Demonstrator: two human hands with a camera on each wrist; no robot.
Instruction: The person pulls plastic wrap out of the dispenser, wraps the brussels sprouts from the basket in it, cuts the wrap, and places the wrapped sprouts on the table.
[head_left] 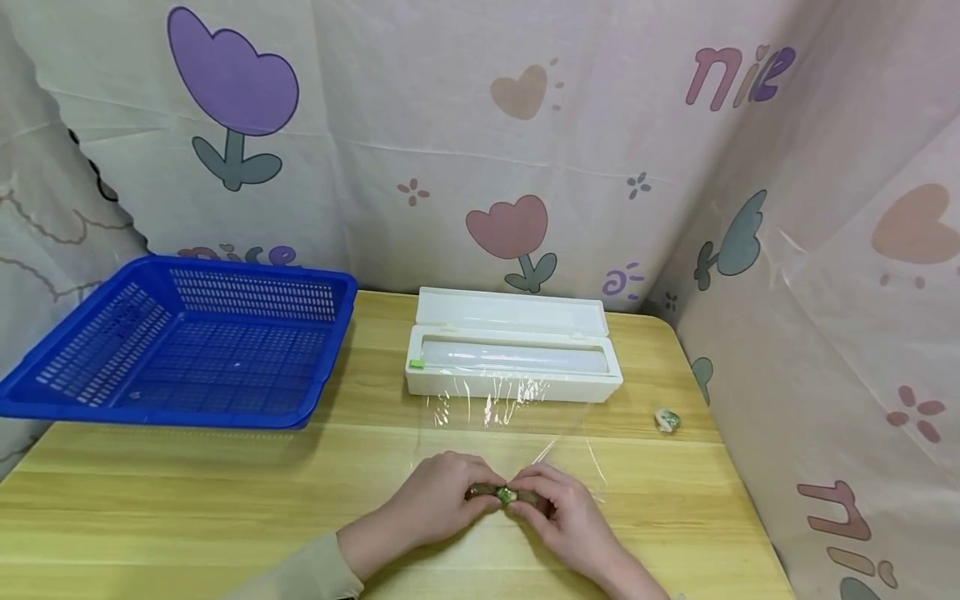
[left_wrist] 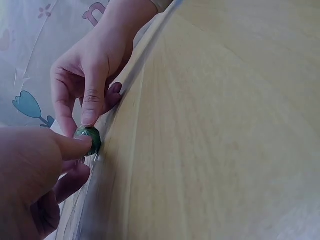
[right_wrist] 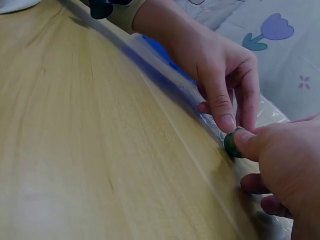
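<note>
Both hands meet over the front of the table at a small round green lump (head_left: 507, 495). My left hand (head_left: 444, 498) pinches it from the left with thumb and fingers. From the other side my right hand (head_left: 567, 518) pinches it too, the thumbs close together. In the left wrist view the green lump (left_wrist: 89, 139) looks dark and glossy between the fingertips; its exact kind cannot be told. Clear plastic film (head_left: 487, 417) runs from a white dispenser box (head_left: 513, 387) toward the hands. Inside the open-lidded box lies the film roll (head_left: 517, 357).
A blue slotted plastic basket (head_left: 330, 367) stands at the left of the wooden table (head_left: 187, 500). One small green-and-white lump (head_left: 667, 420) lies near the right edge. Patterned cloth (head_left: 420, 125) hangs behind and to the right.
</note>
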